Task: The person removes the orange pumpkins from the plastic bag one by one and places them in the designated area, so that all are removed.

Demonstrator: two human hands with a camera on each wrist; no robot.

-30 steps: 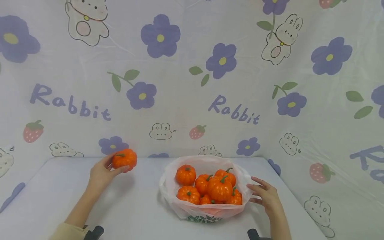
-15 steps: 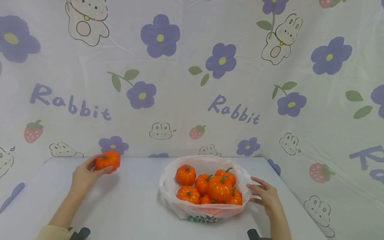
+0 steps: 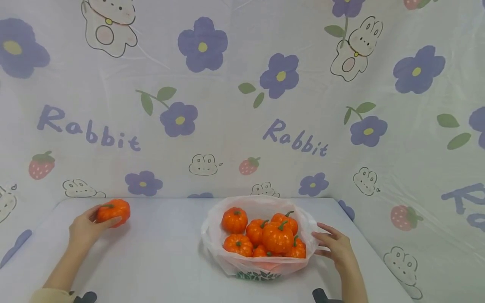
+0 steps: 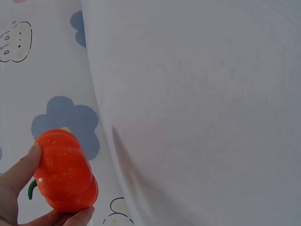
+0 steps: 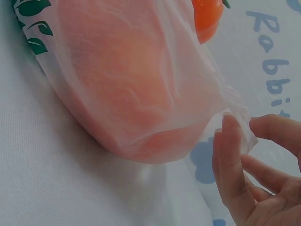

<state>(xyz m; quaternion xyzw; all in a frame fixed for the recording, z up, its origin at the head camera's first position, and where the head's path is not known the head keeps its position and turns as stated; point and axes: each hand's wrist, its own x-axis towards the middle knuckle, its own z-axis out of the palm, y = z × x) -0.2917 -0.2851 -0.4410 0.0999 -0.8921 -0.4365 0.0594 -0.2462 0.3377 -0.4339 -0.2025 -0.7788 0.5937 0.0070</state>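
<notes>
At the left of the table, my left hand (image 3: 85, 225) grips a small orange pumpkin (image 3: 116, 211) with a green stem. The left wrist view shows the same pumpkin (image 4: 66, 172) between thumb and fingers, its short stem pointing left. A white plastic bag (image 3: 223, 263), rim spread wide, stands right of the middle. Several more small pumpkins (image 3: 278, 238) lie inside it, the lower ones partly hidden. On the bag's right side my right hand (image 3: 337, 246) pinches the rim. Up close, the bag's thin edge (image 5: 247, 136) passes between the thumb and fingers (image 5: 230, 155).
A white-covered table (image 3: 166, 252) lies under everything, with bare surface between the left hand and the bag. Behind it hangs a printed curtain (image 3: 227, 126) with flowers and rabbits. Dark camera mounts (image 3: 320, 296) show at the wrists.
My left hand has carried its pumpkin leftward and somewhat lower, closer to the tabletop. The right hand and the bag have stayed in place.
</notes>
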